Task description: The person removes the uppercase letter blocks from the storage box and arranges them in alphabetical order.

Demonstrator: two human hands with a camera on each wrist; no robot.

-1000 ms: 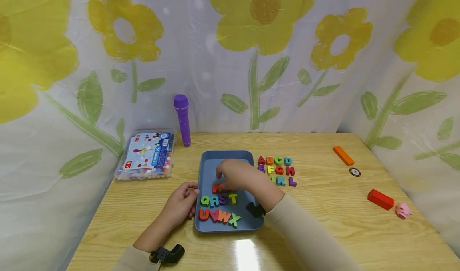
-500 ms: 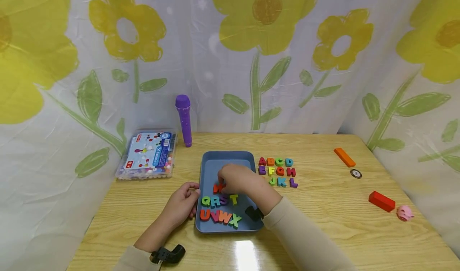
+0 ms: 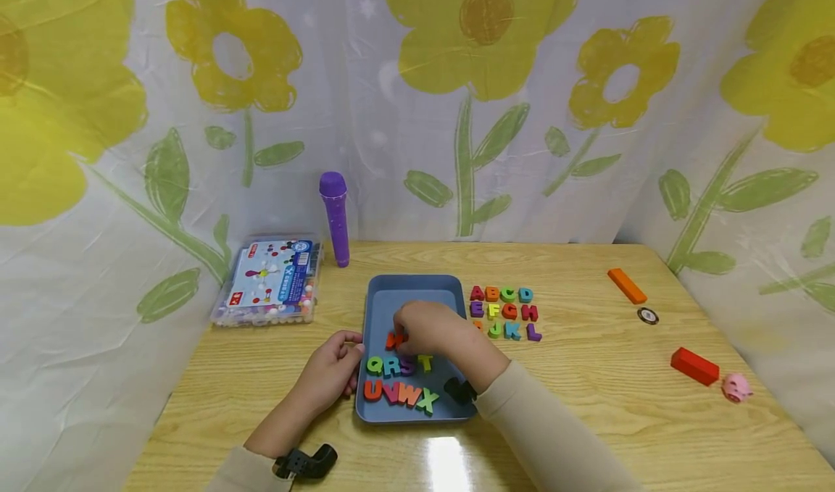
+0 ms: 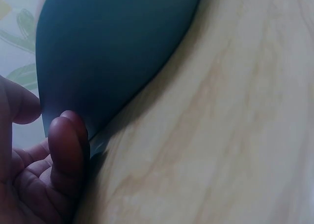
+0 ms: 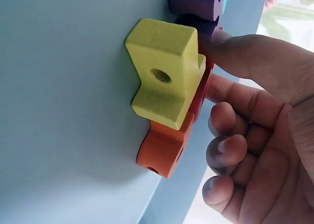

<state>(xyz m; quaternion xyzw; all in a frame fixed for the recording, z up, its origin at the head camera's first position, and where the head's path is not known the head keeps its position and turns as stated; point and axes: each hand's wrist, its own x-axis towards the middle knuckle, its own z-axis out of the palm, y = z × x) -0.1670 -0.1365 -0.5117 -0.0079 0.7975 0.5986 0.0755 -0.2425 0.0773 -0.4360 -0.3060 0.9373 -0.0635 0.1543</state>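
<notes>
In the head view a blue-grey tray (image 3: 385, 283) holds colored letter blocks. My right hand (image 3: 430, 327) reaches into it, over a row with a red letter block (image 3: 391, 341). In the right wrist view the thumb and index finger pinch a red letter block (image 5: 201, 94), partly hidden behind the yellow T (image 5: 167, 72). An orange letter block (image 5: 163, 148) lies beside it. My left hand (image 3: 333, 365) holds the tray's left side. The left wrist view shows the thumb at the rim and curled fingers against the outer wall (image 4: 113, 47).
Rows of letter blocks, A (image 3: 478, 293) to L (image 3: 534, 332), lie right of the tray. A bead box (image 3: 267, 278) and a purple microphone (image 3: 337, 220) stand back left. An orange block (image 3: 627, 285), a round chip (image 3: 648, 316), a red block (image 3: 694, 366) and a pig toy (image 3: 737, 388) sit at right.
My right hand has lowered onto the red letter blocks and its fingers have closed in. The left hand stays at the tray's side.
</notes>
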